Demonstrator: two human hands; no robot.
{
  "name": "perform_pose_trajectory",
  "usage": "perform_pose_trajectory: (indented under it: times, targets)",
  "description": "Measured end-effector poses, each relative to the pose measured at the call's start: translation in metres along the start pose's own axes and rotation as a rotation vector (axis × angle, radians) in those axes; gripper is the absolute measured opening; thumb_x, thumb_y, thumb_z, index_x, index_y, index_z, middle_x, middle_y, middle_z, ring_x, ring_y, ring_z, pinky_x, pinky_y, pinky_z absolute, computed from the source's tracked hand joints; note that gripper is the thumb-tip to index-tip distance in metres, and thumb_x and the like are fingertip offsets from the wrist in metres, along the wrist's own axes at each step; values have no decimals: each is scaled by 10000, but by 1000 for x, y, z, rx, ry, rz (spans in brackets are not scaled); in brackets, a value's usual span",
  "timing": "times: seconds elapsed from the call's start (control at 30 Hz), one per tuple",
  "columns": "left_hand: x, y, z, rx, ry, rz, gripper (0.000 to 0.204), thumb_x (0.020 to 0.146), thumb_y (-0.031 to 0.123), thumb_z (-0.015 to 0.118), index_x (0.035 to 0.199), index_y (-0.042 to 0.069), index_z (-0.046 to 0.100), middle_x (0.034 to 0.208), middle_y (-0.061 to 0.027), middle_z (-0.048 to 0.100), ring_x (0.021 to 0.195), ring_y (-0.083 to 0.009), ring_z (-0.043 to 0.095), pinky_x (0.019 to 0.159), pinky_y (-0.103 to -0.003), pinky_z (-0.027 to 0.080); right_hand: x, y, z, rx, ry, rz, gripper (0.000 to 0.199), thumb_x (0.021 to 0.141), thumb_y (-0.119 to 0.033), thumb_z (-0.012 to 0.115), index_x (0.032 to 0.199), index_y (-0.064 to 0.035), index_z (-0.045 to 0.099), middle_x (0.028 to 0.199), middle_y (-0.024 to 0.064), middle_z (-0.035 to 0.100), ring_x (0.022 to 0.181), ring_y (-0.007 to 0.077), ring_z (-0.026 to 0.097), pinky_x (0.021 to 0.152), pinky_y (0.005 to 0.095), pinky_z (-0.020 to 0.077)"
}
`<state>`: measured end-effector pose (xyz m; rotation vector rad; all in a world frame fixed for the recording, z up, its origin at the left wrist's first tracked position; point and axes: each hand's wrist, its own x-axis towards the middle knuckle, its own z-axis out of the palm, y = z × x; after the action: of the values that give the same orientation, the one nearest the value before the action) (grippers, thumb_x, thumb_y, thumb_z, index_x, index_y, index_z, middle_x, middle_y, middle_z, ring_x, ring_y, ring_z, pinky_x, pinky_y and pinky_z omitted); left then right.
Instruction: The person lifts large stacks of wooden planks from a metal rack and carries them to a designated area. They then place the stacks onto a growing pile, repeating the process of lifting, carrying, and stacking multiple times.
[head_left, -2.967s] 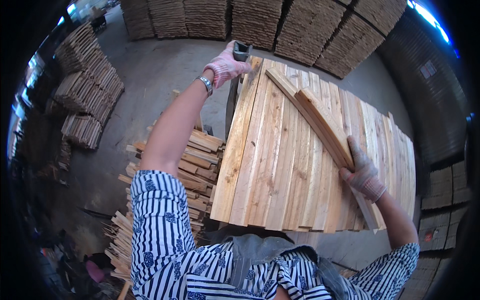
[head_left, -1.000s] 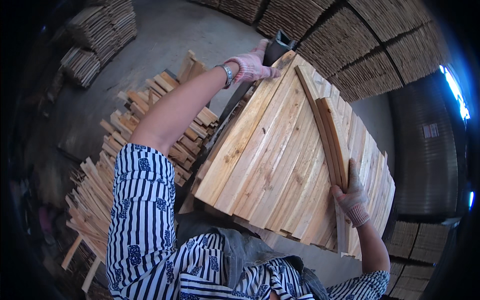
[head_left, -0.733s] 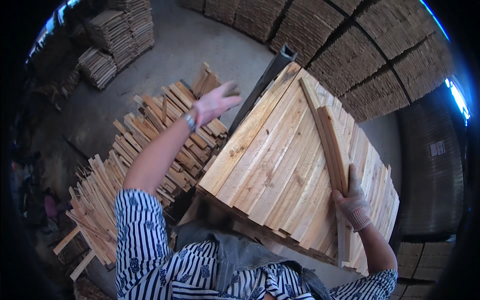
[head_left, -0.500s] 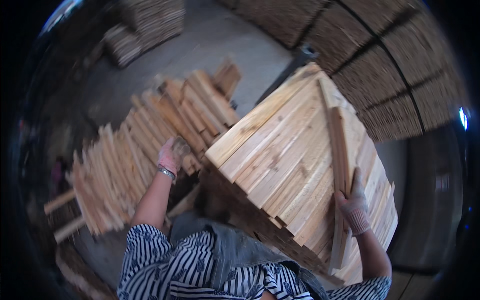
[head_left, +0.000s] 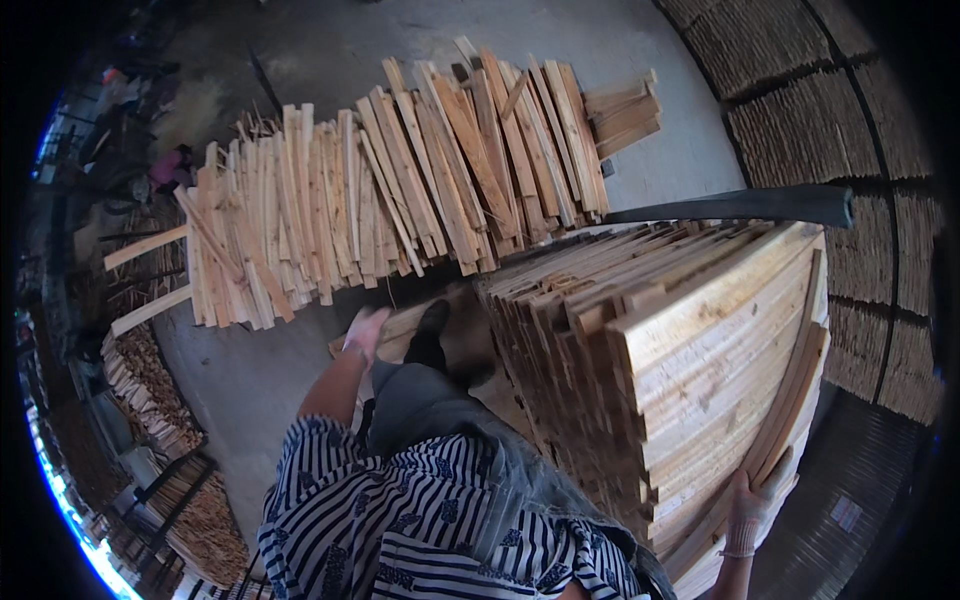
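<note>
A tall stack of sawn wooden boards [head_left: 715, 410] rises at the right, its pale top layer laid side by side. Across its far right part lie narrow wooden strips [head_left: 793, 408]. My right hand [head_left: 746, 508], in a light knit glove, grips the strips near their lower end. Away to the left, my left hand [head_left: 368, 332] hangs beside my leg, pinkish-gloved and somewhat blurred. Its fingers look stretched out, with nothing visible in them. Beyond it spreads a long heap of loose wooden strips [head_left: 400, 185], lying roughly parallel.
A dark bar [head_left: 740, 206] sticks out behind the stack. Large bundled stacks of wood [head_left: 805, 130] line the far right. More wood piles [head_left: 200, 510] stand at the lower left. Concrete floor [head_left: 220, 375] shows between them, and a person [head_left: 170, 170] is at the far left.
My view has swung left, so the stack appears farther right and the heap shows whole. My left hand has drawn back from the heap toward my leg. The right hand stays at the strips.
</note>
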<state>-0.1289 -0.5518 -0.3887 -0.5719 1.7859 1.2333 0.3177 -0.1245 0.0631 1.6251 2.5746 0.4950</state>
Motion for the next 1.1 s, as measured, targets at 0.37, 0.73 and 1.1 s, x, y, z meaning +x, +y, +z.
perform_pose_trajectory:
  times: [0.37, 0.73, 1.1]
  targets:
    - [151, 189, 223, 567, 12, 62, 1378, 663, 547, 869, 1548, -2, -34, 1587, -306, 165, 1448, -387, 294, 1139, -442, 368, 1, -63, -41, 307, -181, 117, 835, 919, -341, 708, 1531, -1, 252, 1446, 273, 436, 1279, 372, 507, 1021, 454, 492]
    - [144, 223, 224, 444, 5, -151, 1212, 703, 461, 836, 1558, 56, 77, 1519, -241, 336, 1399, -380, 362, 1129, -464, 382, 1, -59, -32, 575, -198, 247, 976, 866, -271, 773, 1574, -55, 136, 1541, 273, 299, 1377, 366, 393, 1124, 456, 393]
    - [192, 171, 147, 164, -227, 9, 477, 818, 148, 648, 1253, -38, 589, 1169, -220, 627, 1100, -331, 594, 883, -398, 501, 3, -45, -32, 577, -195, 225, 914, 881, -197, 735, 1576, -59, 157, 1562, 258, 277, 1406, 366, 354, 1133, 446, 371]
